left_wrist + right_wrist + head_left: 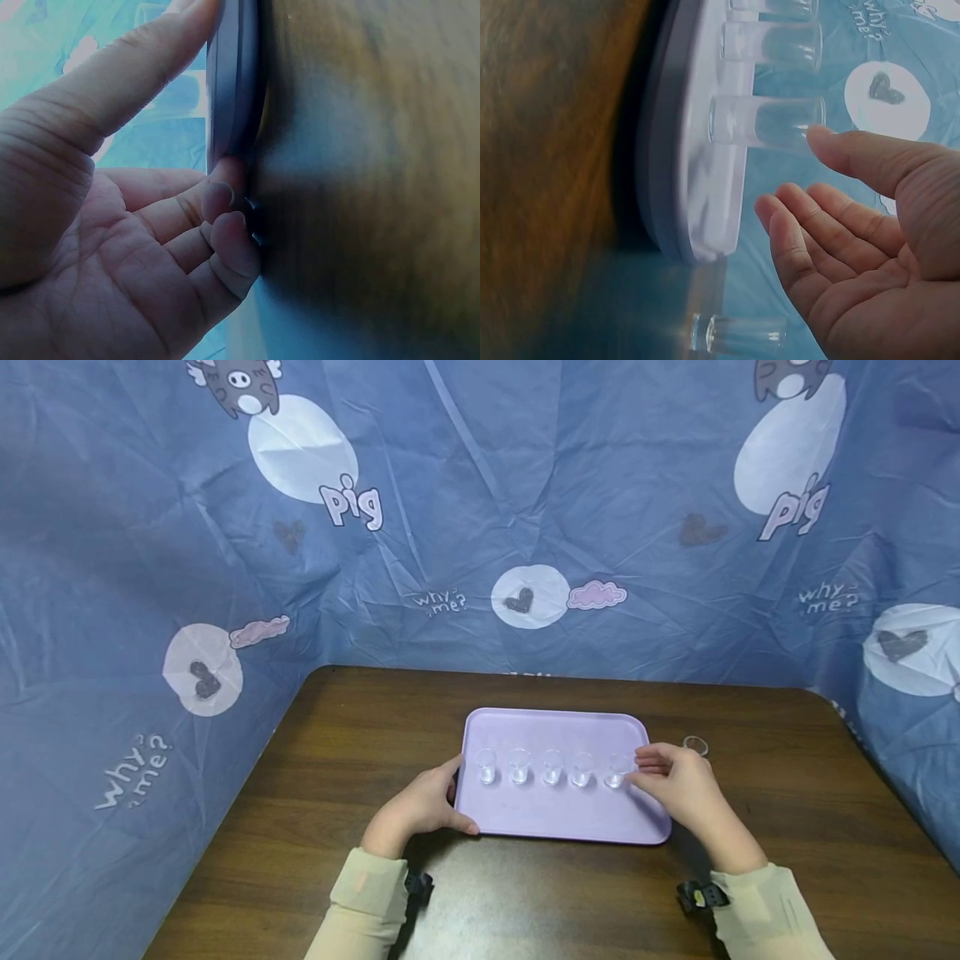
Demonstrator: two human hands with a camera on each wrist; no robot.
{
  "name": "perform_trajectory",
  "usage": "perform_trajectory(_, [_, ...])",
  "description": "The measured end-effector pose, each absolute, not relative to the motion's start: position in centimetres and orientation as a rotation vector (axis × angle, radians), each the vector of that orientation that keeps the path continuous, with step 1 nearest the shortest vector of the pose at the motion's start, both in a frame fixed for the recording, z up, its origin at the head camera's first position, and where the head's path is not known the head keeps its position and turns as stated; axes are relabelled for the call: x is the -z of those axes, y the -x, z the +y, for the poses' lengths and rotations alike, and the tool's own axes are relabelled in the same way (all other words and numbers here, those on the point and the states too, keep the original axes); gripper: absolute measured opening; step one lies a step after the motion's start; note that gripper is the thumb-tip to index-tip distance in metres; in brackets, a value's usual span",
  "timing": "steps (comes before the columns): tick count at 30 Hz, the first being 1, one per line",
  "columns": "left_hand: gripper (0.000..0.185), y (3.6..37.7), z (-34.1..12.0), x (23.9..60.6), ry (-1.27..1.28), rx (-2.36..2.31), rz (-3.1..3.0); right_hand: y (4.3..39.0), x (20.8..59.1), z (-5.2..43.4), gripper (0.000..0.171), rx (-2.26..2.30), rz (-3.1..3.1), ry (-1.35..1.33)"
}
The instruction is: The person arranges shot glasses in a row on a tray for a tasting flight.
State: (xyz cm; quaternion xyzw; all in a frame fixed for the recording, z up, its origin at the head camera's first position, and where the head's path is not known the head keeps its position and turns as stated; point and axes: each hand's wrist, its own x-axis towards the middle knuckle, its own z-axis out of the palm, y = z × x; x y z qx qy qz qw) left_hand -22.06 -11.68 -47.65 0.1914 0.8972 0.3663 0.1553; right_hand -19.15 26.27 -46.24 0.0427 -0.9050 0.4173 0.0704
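Observation:
A lilac tray (pixel 555 820) lies on a dark wooden table (pixel 337 752) and carries a row of several small clear glasses (pixel 552 767). My left hand (pixel 427 802) holds the tray's left edge (pixel 232 82), with the thumb along the top and the fingers (pixel 225 225) curled under the rim. My right hand (pixel 678 781) is at the right end of the row. Its fingers are relaxed and spread, and its thumb tip (pixel 825 142) is at the rim of the rightmost glass (pixel 769 121). It grips nothing.
One more clear glass (pixel 695 746) stands on the table just off the tray's right edge, also seen in the right wrist view as the loose glass (pixel 739 334). Blue printed cloth (pixel 525 527) walls the table at the back and both sides.

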Motion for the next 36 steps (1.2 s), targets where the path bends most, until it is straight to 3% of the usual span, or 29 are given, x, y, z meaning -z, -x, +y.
perform_trajectory(36, [0.116,22.1,-11.8,47.9,-0.567,-1.088,2.551,18.5,44.4,31.4,0.042,-1.126,-2.552,0.065])
